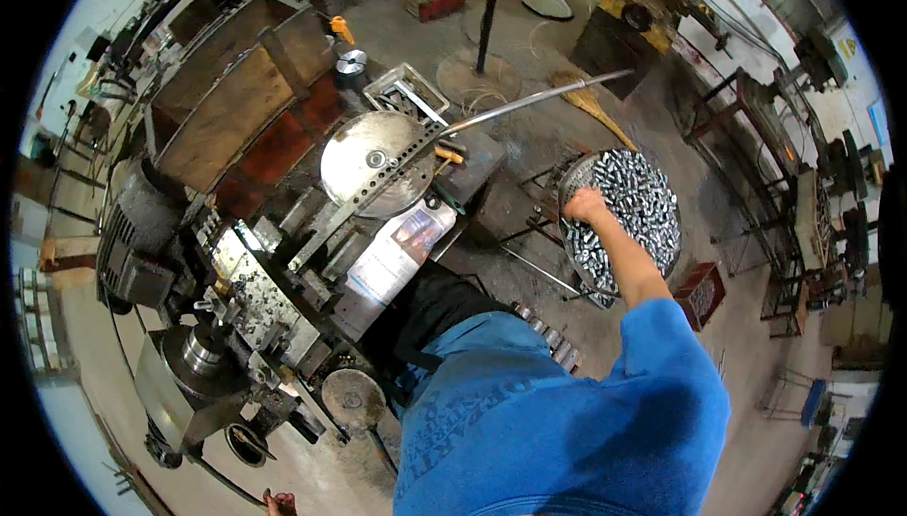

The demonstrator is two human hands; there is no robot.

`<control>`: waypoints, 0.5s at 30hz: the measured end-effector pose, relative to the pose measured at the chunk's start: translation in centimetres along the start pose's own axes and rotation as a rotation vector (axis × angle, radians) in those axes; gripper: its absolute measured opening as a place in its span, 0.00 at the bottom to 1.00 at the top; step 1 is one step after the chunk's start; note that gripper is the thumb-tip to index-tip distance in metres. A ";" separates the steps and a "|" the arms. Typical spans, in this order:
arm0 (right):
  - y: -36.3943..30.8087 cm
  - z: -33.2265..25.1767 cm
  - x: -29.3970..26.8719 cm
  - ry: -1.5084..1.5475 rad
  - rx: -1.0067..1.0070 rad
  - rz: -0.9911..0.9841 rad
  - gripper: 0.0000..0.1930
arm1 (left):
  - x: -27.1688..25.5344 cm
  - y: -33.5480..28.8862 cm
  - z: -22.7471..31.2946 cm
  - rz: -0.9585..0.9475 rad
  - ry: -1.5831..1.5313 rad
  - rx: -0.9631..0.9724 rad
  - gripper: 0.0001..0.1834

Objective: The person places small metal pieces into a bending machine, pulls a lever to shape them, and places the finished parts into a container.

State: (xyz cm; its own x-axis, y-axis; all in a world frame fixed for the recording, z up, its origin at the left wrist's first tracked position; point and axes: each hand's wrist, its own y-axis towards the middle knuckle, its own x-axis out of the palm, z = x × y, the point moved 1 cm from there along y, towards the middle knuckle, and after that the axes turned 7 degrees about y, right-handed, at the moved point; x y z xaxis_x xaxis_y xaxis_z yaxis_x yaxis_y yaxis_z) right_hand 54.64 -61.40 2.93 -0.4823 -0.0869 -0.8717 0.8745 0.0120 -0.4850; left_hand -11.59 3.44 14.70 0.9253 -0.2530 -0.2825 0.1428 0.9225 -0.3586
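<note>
My right hand [585, 204] is at the left side of a round metal basket [564, 232]. The basket is heaped with small, shiny metal cylinders [635, 218]. The fingers of this hand are curled downward among the pieces by the rim; what they hold is hidden. At the bottom edge, far to the left, only the fingers of my left hand [281, 504] show, slightly apart. A dark bar [222, 483] from the machine runs toward them, and I cannot tell whether they touch it.
A greasy lathe-like machine [269, 299] stands on my left, with a chuck [200, 351], a large metal disc [364, 162] and a long bar [539, 100] jutting right. A red crate [699, 296] is right of the basket. A broom [600, 111] and fan stand [487, 29] are beyond.
</note>
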 end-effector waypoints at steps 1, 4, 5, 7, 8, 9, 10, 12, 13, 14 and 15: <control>-0.6 -1.0 -1.3 0.120 0.048 0.019 0.22 | -1.1 0.0 -0.8 -0.020 -0.046 0.006 0.23; -3.3 -1.6 -2.7 0.110 0.010 0.098 0.12 | -4.0 3.1 -2.4 -0.075 0.016 -0.131 0.21; 0.1 3.7 1.8 -0.118 -0.293 0.235 0.13 | -3.2 3.8 -2.1 -0.178 -0.011 0.000 0.20; -3.7 1.8 -3.4 0.873 -0.008 0.279 0.14 | -0.2 1.2 0.1 -0.136 -0.014 0.017 0.20; -2.1 2.0 -3.4 0.901 -0.215 0.493 0.11 | -1.2 -0.1 -0.1 -0.148 -0.027 0.037 0.21; -4.8 -0.4 -7.1 0.749 -0.416 0.683 0.10 | -1.1 -0.1 -0.3 -0.132 -0.055 0.048 0.21; -1.7 1.9 -6.4 1.094 -0.410 0.576 0.12 | -0.1 0.3 0.6 -0.166 -0.060 0.054 0.20; -7.5 -6.6 -13.6 1.239 -0.817 0.421 0.17 | 0.4 -1.6 2.1 -0.140 -0.029 0.063 0.18; -10.6 -11.5 -16.4 1.297 -0.945 0.351 0.18 | 0.7 -2.2 3.1 -0.126 0.007 0.068 0.18; -12.6 -15.9 -18.3 1.108 -1.084 0.383 0.21 | 1.3 -2.6 3.6 -0.001 0.134 0.109 0.16; -14.7 -20.3 -19.9 0.920 -1.211 0.414 0.23 | 1.2 -2.8 4.0 0.061 0.286 0.141 0.16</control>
State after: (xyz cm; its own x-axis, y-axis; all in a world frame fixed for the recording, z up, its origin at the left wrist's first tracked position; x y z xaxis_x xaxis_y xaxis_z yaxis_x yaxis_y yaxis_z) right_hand 50.31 -39.59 25.98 -0.4894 0.7301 -0.4769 0.6066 0.6779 0.4154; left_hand -9.47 1.71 18.89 0.8004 -0.2492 -0.5452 0.1561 0.9648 -0.2118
